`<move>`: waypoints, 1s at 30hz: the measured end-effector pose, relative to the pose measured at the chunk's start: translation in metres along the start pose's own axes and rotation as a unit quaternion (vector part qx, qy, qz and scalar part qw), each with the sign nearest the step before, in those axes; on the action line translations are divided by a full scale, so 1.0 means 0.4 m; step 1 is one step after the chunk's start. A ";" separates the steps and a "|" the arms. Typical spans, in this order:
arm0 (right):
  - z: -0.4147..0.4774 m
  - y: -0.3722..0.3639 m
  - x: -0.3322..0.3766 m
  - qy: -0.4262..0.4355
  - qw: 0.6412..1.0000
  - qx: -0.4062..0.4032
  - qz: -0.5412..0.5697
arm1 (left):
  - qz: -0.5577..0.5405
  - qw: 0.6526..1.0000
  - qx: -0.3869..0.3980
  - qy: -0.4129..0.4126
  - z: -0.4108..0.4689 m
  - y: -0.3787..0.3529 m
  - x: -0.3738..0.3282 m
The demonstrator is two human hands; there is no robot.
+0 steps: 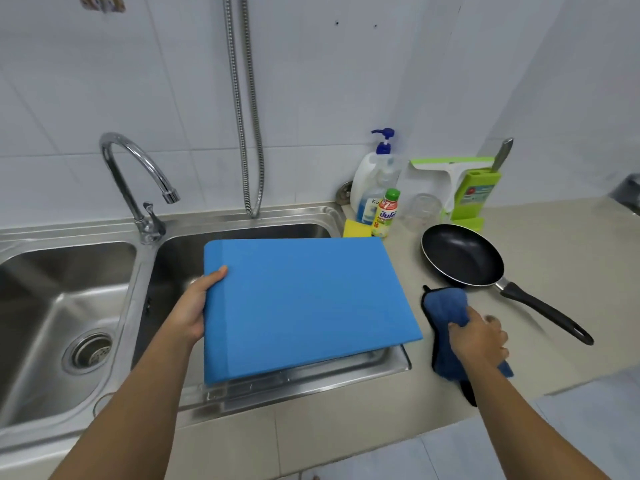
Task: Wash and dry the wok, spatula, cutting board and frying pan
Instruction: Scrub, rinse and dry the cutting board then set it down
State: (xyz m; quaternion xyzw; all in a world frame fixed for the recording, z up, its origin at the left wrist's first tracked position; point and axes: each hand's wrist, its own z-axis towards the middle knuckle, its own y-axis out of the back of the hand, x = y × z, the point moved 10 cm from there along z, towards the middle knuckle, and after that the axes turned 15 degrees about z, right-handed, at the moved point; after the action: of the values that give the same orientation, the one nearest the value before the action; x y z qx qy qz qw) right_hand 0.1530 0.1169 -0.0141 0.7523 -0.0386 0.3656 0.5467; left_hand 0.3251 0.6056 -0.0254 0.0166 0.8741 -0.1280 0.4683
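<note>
Blue rectangular cutting board (304, 306) over the steel sink (277, 218), your left hand (194, 308) curled round its edge, right hand (479, 337) clutching a blue cloth (445, 306)

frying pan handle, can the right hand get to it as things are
Probably yes: the handle lies on bare counter just beside the right hand, nothing between, though its grip holds the blue cloth.

The cutting board (304, 306) is covering most of the right basin (242, 231), blocking entry from above. The left basin (45, 306) is lying open. The frying pan (462, 254), cloth (445, 306) and bottles (372, 181) are crowding the counter (571, 258) at right; its front strip is lying bare.
</note>
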 end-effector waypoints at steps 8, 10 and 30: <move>-0.001 -0.086 0.203 0.063 0.963 0.113 0.235 | 0.019 1.000 0.012 -0.013 0.004 -0.034 -0.028; -0.021 -0.144 0.241 0.012 0.934 0.194 0.301 | 0.022 0.999 0.015 -0.018 0.006 -0.045 -0.044; -0.081 0.224 -0.075 -0.089 0.897 -0.065 0.427 | 0.281 0.939 0.096 -0.175 0.084 -0.540 -0.219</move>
State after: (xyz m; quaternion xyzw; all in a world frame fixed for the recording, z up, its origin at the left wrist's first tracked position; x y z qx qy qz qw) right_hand 0.0736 0.0984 0.0436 0.6557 -0.4284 0.4923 0.3798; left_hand 0.3693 0.3966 0.0740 0.2835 0.7217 -0.0757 0.6269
